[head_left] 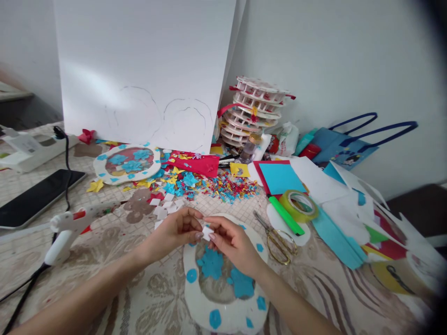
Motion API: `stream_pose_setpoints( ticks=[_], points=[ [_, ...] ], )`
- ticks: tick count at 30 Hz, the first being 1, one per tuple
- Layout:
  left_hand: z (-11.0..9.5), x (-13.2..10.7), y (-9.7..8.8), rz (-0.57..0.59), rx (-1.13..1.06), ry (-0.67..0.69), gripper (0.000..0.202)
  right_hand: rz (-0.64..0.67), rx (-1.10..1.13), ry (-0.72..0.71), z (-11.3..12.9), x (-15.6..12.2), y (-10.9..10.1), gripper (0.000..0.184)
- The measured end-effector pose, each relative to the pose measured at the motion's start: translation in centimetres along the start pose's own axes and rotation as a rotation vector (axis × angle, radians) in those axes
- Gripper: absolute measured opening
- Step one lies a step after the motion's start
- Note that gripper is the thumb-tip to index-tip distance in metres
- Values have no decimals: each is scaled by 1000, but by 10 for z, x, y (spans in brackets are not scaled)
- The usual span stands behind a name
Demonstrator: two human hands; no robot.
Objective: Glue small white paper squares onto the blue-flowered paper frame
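My left hand (pixel 176 230) and my right hand (pixel 233 242) meet over a white round frame (pixel 223 316) dotted with blue paper flowers. Both pinch one small white paper piece (pixel 206 231) between their fingertips. Blue flower cut-outs (pixel 211 263) lie in the frame's clear middle, below the hands. Several small white paper squares (pixel 164 207) lie just beyond my left hand. A white glue gun (pixel 66 232) rests on the table to the left.
Scissors (pixel 279 239), a green marker (pixel 285 215) and a tape roll (pixel 298 204) lie to the right. A second decorated frame (pixel 126 163), coloured scraps (pixel 226 186), white board (pixel 146 70), stacked frames (pixel 256 109), phone (pixel 35 195), blue bag (pixel 344 146) surround.
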State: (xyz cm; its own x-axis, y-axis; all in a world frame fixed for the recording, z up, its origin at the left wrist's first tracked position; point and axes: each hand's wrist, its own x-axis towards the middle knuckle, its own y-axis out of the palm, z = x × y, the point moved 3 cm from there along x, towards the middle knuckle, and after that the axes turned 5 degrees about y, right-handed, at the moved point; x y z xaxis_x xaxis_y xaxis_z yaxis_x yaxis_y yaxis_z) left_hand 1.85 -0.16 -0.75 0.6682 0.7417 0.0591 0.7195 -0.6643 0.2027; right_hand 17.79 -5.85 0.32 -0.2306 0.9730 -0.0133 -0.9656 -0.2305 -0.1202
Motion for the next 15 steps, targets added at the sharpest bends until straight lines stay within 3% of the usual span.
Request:
stream_pose_setpoints(
  ticks=[6, 10, 13, 15],
  points=[
    [-2, -1, 0, 16, 72, 5, 30, 33, -29, 23, -2, 1, -3, 22],
    [-19, -5, 0, -89, 416, 102, 20, -68, 47, 32, -8, 3, -13, 22],
    [-35, -26, -1, -219, 727, 192, 14, -149, 68, 31, -10, 4, -21, 20],
    [-37, -56, -10, -347, 830, 204, 11, -170, 89, 36, -12, 6, -24, 21]
  ],
)
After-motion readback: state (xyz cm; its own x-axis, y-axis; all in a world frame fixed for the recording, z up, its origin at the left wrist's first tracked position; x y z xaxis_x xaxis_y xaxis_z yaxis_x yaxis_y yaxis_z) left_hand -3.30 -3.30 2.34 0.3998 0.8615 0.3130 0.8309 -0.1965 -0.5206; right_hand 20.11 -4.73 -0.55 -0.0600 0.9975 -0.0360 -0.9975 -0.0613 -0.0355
